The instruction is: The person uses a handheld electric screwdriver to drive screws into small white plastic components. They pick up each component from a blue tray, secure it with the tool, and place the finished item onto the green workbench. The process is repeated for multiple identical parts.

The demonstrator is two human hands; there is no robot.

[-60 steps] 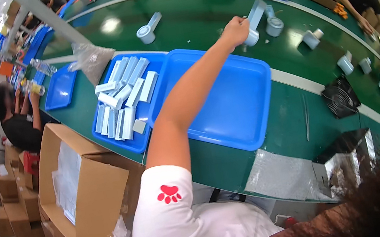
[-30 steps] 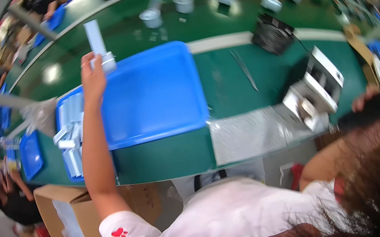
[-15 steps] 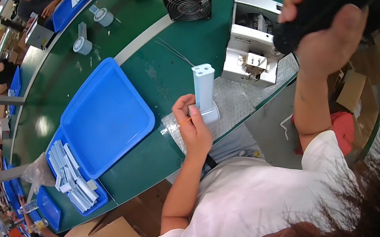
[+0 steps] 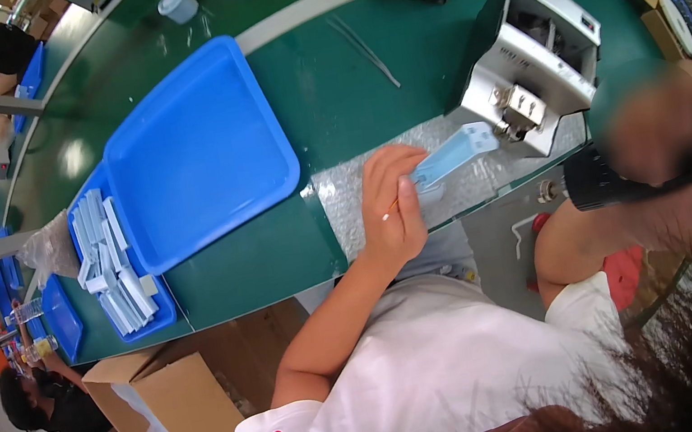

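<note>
Presently, a pale blue oblong part (image 4: 452,159) is pinched at its near end by the left hand (image 4: 394,199), its long axis running away rightward toward the grey machine (image 4: 535,61), while the right hand (image 4: 657,132), blurred, is closed around a black tool (image 4: 623,174).

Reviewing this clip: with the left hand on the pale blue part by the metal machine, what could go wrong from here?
The left hand pins the pale blue part on bubble wrap, which is soft, so the part may shift. Its tip sits near the metal machine and could knock it. The right hand holds a black tool raised close by; aim could wander.
</note>
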